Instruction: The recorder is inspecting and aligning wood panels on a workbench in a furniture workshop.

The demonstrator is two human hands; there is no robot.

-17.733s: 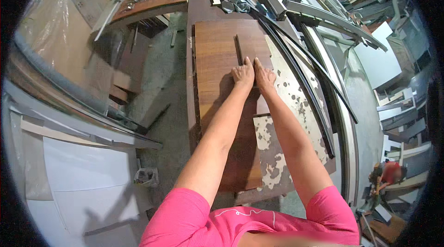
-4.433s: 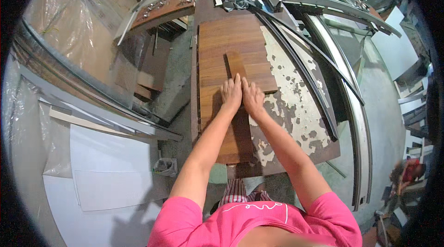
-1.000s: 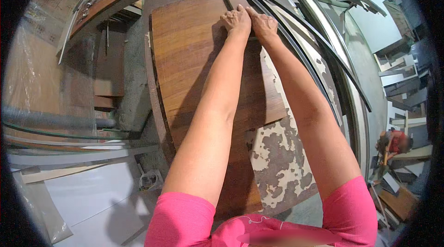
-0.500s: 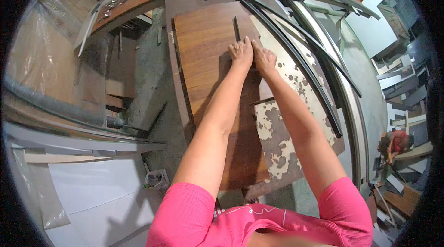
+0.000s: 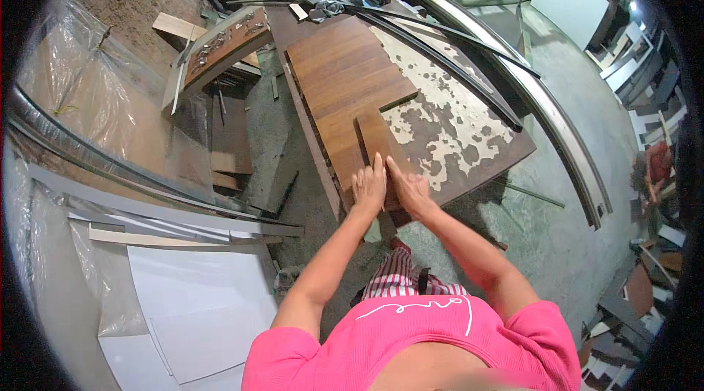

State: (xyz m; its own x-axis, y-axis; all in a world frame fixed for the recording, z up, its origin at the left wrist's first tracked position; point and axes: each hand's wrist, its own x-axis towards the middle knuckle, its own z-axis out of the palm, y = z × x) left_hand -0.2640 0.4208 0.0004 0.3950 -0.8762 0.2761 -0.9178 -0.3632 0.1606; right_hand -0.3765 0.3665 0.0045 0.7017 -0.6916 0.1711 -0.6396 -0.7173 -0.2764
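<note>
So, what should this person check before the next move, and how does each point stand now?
1. Both hands at the narrow wooden piece: ok; left hand and right hand are side by side on it.
2. Far end of the piece over the wood-grain board: ok.
3. Near end of the piece: cannot tell; the hands hide it.
4. Tabletop surface uniform: not ok; it is blotched pale and brown right of the board.
5. Long dark strips apart from the hands: ok; they lie farther off, to the right.
6. Co-worker away from the hands: ok; at the far right.
</note>
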